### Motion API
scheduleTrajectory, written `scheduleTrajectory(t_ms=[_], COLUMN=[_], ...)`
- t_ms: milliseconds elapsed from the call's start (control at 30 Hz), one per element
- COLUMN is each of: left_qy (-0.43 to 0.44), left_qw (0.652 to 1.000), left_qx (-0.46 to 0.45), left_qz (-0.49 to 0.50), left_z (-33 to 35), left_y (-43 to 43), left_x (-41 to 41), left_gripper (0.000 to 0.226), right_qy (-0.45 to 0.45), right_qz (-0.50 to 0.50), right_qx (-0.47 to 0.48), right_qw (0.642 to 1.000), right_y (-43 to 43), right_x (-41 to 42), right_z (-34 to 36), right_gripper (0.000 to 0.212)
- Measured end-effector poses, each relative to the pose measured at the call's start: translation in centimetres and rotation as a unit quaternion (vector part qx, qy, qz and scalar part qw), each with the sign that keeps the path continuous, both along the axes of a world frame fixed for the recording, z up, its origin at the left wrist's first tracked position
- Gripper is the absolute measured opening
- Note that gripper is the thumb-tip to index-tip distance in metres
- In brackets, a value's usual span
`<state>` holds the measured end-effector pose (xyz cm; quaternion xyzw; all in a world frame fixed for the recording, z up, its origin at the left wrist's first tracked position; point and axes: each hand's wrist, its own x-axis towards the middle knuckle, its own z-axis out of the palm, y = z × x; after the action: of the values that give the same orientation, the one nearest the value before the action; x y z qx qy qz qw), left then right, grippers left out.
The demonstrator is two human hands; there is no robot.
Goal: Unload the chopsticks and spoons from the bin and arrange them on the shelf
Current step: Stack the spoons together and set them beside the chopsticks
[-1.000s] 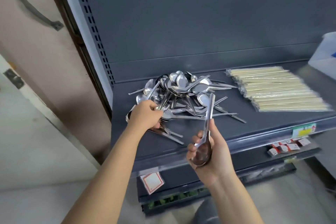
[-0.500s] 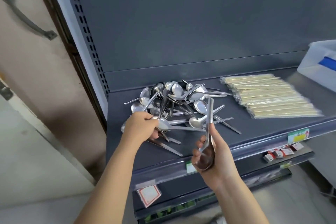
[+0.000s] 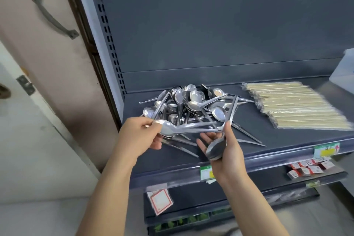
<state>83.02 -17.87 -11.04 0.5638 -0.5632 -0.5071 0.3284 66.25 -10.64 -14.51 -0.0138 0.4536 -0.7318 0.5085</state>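
A jumbled heap of steel spoons [image 3: 193, 105] lies on the dark grey shelf [image 3: 287, 145], left of centre. Wrapped chopsticks [image 3: 295, 107] lie in a neat row to the right of the heap. My left hand [image 3: 139, 136] pinches the bowl of one spoon [image 3: 187, 130], whose handle points right toward my other hand. My right hand [image 3: 224, 149] holds several stacked spoons [image 3: 218, 147], bowls down in the palm, handles rising past my thumb. The white bin [image 3: 344, 71] shows only at the right edge.
Price tags [image 3: 325, 149] hang along the shelf's front lip. A lower shelf holds small red-and-white packets [image 3: 310, 166]. A beige door with a grey handle [image 3: 51, 15] stands to the left. The shelf's perforated upright [image 3: 107, 30] borders the spoon heap's left side.
My left hand has lifted one spoon out of the heap and carried it toward my right hand. The fingers of my right hand have spread apart beside the stacked spoons.
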Motion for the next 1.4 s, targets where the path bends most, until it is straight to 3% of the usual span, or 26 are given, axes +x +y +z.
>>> scheduleTrajectory(t_ms=[167, 367, 500, 600, 867, 1000, 1133, 1400], left_qy=[0.017, 0.114, 0.15, 0.157, -0.022, -0.103, -0.132, -0.132], left_qw=[1.0, 0.993, 0.979, 0.96, 0.968, 0.933, 0.88, 0.876], left_qx=[-0.015, -0.002, 0.042, 0.079, -0.089, -0.261, -0.38, -0.409], left_qz=[0.0, -0.017, -0.135, -0.219, -0.233, -0.227, -0.251, -0.219], left_z=[0.4, 0.8, 0.6, 0.3, -1.3, -1.1, -2.5, -3.9], left_y=[1.0, 2.4, 3.9, 4.7, 5.7, 6.7, 6.2, 5.8], left_x=[1.3, 0.7, -1.3, -2.4, -3.5, -3.7, -3.7, -3.9], left_gripper=[0.022, 0.017, 0.017, 0.017, 0.016, 0.024, 0.058, 0.06], right_qy=[0.015, -0.01, 0.041, 0.013, -0.058, -0.074, -0.129, -0.142], right_qz=[-0.019, -0.017, 0.031, 0.05, -0.027, -0.045, -0.084, -0.04], right_qx=[-0.022, -0.123, -0.149, -0.127, -0.104, -0.083, -0.112, -0.139], right_qw=[0.999, 0.992, 0.988, 0.991, 0.993, 0.993, 0.982, 0.979], right_y=[0.2, 1.3, 1.0, 1.0, 0.5, 0.5, 0.8, 0.6], right_x=[0.8, 4.1, 5.0, 4.3, 3.4, 3.1, 2.5, 3.0], right_z=[-0.8, -0.7, -0.1, 1.1, 1.9, 2.0, 2.8, 1.6], right_gripper=[0.033, 0.051, 0.074, 0.068, 0.042, 0.045, 0.051, 0.04])
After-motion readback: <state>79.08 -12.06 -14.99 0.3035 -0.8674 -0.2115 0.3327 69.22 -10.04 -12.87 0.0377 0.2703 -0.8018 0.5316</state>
